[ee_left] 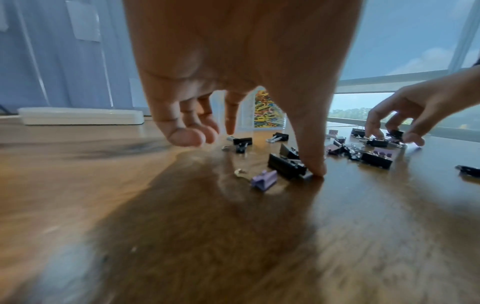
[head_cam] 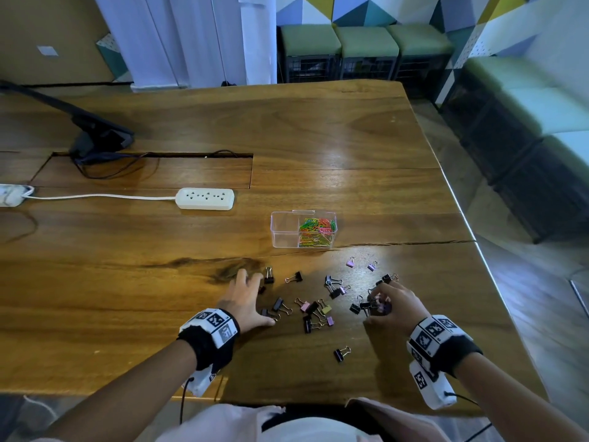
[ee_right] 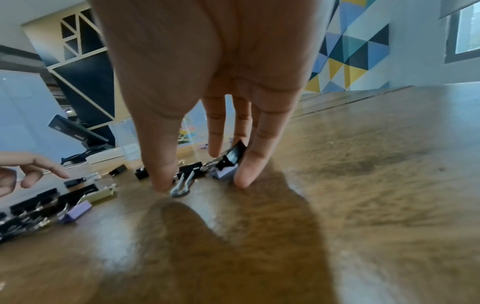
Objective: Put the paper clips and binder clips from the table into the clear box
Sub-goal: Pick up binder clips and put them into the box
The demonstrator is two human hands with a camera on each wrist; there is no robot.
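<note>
binder clips (head_cam: 314, 309) lie scattered on tabletop (head_cam: 127, 298) between your hands; right hand (head_cam: 393, 306) fingers (ee_right: 241, 174) pinch a small bunch, left hand (head_cam: 243, 298) spread, holding nothing. loose bunch may spill before clear box (head_cam: 287, 231).

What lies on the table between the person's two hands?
In the head view, a scatter of binder clips, black, pink and yellow, lies on the wooden table between the left hand and the right hand; that stretch is not bare.
</note>
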